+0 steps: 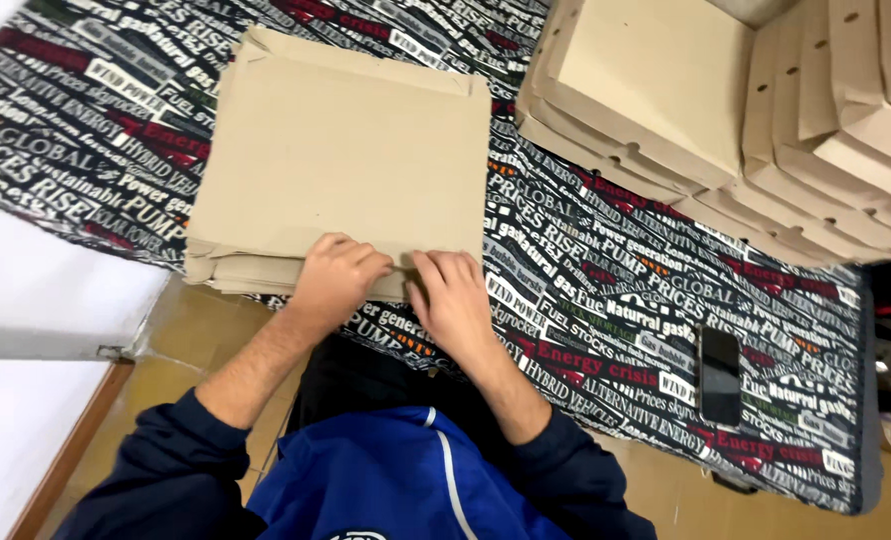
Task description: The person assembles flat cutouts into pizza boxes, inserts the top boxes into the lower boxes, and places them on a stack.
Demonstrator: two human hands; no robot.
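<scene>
Head camera, steep downward view, close over table (606, 290)

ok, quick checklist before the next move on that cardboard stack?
1. Left hand on near edge of cardboard stack: ok.
2. Right hand on the same edge: ok.
3. Top sheet pinched free of the stack: cannot tell.
4. Stack fully on the cloth: not ok, near corner overhangs.
5. Phone apart from stack: ok.
6. Folded boxes apart from stack: ok.
</scene>
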